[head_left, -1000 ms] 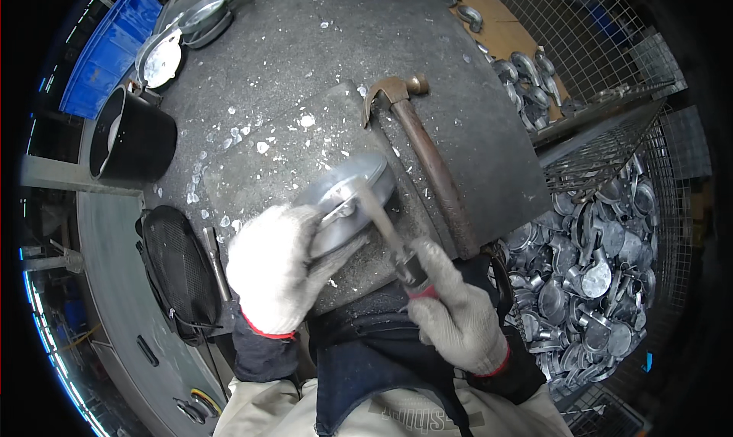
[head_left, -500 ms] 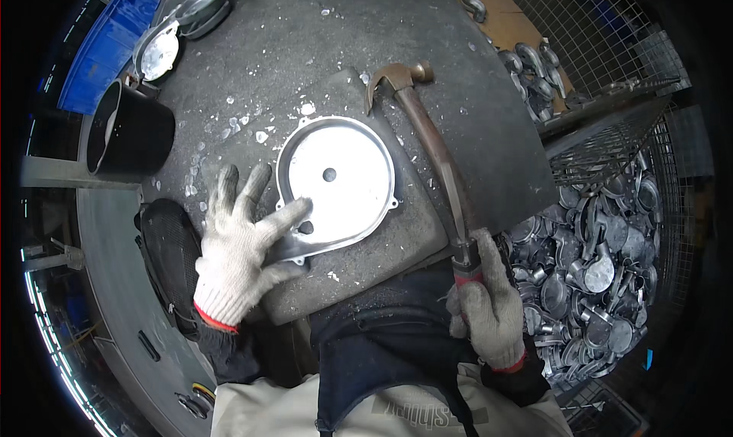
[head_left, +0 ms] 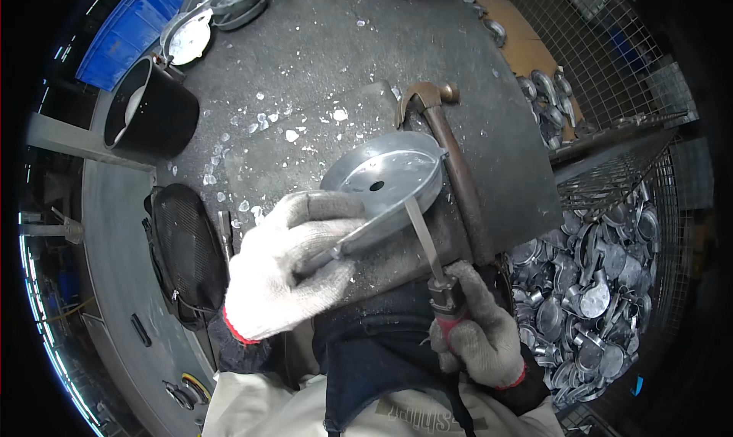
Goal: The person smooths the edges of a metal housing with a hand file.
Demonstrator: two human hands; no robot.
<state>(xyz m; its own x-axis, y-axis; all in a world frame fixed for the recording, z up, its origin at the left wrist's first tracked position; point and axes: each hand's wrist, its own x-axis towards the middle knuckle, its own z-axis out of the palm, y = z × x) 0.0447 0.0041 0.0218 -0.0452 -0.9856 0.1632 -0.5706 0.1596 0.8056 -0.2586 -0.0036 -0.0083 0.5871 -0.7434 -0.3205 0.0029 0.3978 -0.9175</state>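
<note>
My left hand (head_left: 294, 258), in a white knit glove, grips the narrow neck of a round, shallow silver metal casting (head_left: 385, 170). The casting is tilted up off the dark work mat, its far rim raised near the hammer; a dark hole shows in its middle. In my gloved right hand (head_left: 482, 334) is a red-handled tool (head_left: 424, 242) with a long flat metal blade, perhaps a file. Its blade tip meets or lies just below the casting's near rim; I cannot tell whether they touch. A claw hammer (head_left: 450, 147) with a wooden handle lies just right of the casting.
Metal chips lie scattered over the dark table (head_left: 305, 63). A black bucket (head_left: 164, 116) and blue crate (head_left: 130, 36) stand at the far left, with a black mesh bag (head_left: 183, 246) nearer. A wire cage (head_left: 580, 284) of many castings stands at the right.
My left hand has taken hold of the casting's neck and tilted it up from lying flat. The tool's flat blade, formerly in line with the hammer handle, now points at the casting's rim.
</note>
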